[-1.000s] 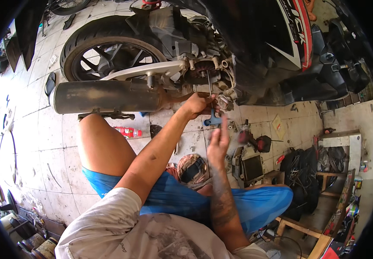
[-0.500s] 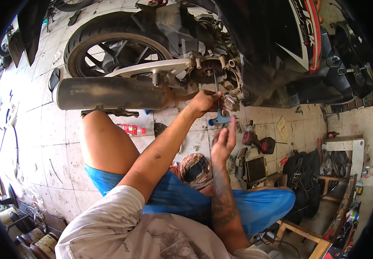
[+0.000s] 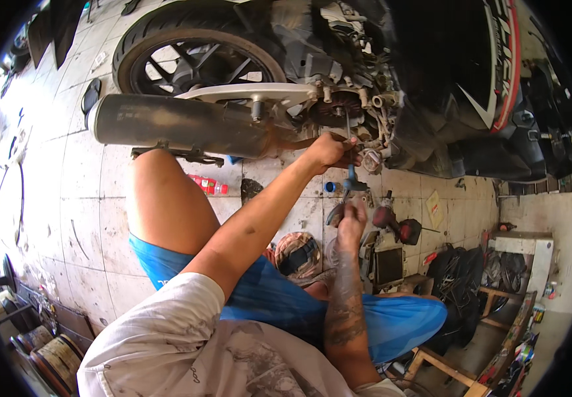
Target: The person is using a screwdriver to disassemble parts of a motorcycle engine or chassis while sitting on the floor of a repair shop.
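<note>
My left hand [image 3: 330, 149] is closed on the metal shaft of a blue T-handle wrench [image 3: 355, 183], whose upper end reaches into a round opening in the scooter's engine housing [image 3: 336, 106]. My right hand [image 3: 351, 225] is just below the blue handle, its fingers raised and smeared by motion, so their grip is unclear. A silver cylindrical part [image 3: 370, 161] sits beside my left fingers. A dark muffler [image 3: 167, 126] lies left of the housing, below the rear wheel [image 3: 134, 69].
A red bottle [image 3: 210, 186], bundled cloth [image 3: 297, 251], a red power tool [image 3: 392, 221] and a radiator-like part [image 3: 386, 259] lie on the tiled floor. A wooden bench frame [image 3: 517, 245] with dark cables is at right; metal cans [image 3: 51, 357] are at lower left.
The view has shifted, with the scooter higher in it. My right hand has moved closer under the blue handle, which has turned. My left hand remains on the shaft.
</note>
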### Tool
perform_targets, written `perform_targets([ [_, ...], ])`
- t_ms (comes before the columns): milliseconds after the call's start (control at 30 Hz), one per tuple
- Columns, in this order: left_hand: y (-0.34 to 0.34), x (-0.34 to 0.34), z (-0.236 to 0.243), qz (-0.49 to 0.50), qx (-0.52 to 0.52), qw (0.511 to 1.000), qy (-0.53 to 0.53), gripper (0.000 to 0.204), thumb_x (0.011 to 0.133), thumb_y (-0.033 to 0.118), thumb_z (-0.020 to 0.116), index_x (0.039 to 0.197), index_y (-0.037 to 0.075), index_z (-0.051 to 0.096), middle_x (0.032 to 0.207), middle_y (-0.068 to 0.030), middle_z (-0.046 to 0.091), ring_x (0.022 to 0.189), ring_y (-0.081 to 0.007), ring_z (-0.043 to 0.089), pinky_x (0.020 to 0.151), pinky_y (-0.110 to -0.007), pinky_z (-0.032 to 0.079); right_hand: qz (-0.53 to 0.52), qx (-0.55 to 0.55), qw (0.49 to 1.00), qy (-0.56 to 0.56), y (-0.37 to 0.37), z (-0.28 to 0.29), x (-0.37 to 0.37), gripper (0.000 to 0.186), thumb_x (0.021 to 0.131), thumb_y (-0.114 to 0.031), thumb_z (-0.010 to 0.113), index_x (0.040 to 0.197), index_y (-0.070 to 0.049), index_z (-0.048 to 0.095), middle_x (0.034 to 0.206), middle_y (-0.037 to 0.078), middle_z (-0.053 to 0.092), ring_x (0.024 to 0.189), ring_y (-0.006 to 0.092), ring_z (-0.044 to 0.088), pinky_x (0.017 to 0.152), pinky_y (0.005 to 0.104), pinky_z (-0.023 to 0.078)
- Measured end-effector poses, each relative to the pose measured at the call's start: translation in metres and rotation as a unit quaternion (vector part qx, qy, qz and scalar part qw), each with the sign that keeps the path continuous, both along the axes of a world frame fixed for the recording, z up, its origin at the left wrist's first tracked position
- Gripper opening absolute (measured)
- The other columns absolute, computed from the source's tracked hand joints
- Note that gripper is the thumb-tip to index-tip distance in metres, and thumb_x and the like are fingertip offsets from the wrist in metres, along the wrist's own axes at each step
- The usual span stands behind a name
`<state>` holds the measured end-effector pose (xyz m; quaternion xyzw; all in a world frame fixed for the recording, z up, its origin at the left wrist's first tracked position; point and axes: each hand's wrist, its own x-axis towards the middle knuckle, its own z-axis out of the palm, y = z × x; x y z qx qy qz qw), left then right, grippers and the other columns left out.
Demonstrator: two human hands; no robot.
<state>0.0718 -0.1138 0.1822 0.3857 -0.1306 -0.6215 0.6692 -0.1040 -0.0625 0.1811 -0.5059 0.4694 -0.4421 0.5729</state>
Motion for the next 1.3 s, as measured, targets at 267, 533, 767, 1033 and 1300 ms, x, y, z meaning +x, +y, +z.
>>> perform_targets([
  [267, 0.004, -0.001, -0.001, 0.007, 0.001, 1.000, 0.026, 0.030, 0.092, 0.022, 0.062, 0.099, -0.007, 0.061, 0.087, -0.0125, 0.067, 0.072, -0.0212, 0.065, 0.065, -0.036, 0.058, 0.074, -0.044, 0.990, 0.108, -0.018, -0.018, -0.009, 0.047, 0.098, -0.010, 0.045, 0.144, -0.006, 0.034, 0.070, -0.003, 0.051, 0.057, 0.0049, 0.041, 0.051, 0.0208, 0.036],
  [533, 0.002, 0.003, -0.005, 0.030, -0.004, 0.999, 0.015, 0.027, 0.095, 0.019, 0.056, 0.098, -0.008, 0.057, 0.081, -0.0178, 0.067, 0.068, -0.0275, 0.068, 0.061, -0.037, 0.059, 0.051, -0.068, 0.995, 0.047, 0.005, 0.011, 0.010, 0.040, 0.100, -0.011, 0.044, 0.139, -0.004, 0.043, 0.077, -0.004, 0.050, 0.069, 0.0048, 0.043, 0.062, 0.0174, 0.035],
  [767, -0.002, -0.001, 0.000, 0.043, 0.018, 0.999, 0.000, 0.023, 0.092, 0.020, 0.063, 0.095, -0.003, 0.064, 0.086, -0.0088, 0.067, 0.070, -0.0170, 0.063, 0.061, -0.033, 0.054, 0.183, -0.046, 0.981, 0.035, 0.008, 0.005, 0.008, 0.047, 0.100, -0.014, 0.046, 0.145, -0.012, 0.034, 0.066, -0.004, 0.046, 0.053, 0.0037, 0.037, 0.045, 0.0191, 0.030],
  [1033, -0.005, -0.001, 0.004, 0.041, 0.002, 0.999, -0.002, 0.026, 0.094, 0.021, 0.057, 0.096, -0.006, 0.057, 0.077, -0.0157, 0.066, 0.066, -0.0259, 0.068, 0.059, -0.036, 0.059, 0.208, 0.054, 0.972, 0.092, 0.007, -0.022, -0.001, 0.038, 0.100, -0.015, 0.046, 0.136, -0.001, 0.045, 0.068, -0.002, 0.048, 0.055, 0.0048, 0.039, 0.048, 0.0195, 0.033],
  [1300, -0.005, 0.002, -0.014, 0.058, -0.007, 0.998, -0.006, 0.028, 0.095, 0.023, 0.057, 0.092, -0.005, 0.059, 0.076, -0.0139, 0.066, 0.065, -0.0236, 0.067, 0.058, -0.035, 0.058, -0.020, -0.393, 0.851, 0.347, 0.015, 0.025, 0.022, 0.037, 0.083, -0.014, 0.071, 0.114, -0.001, 0.057, 0.090, 0.011, 0.061, 0.080, 0.0241, 0.060, 0.075, 0.0354, 0.049],
])
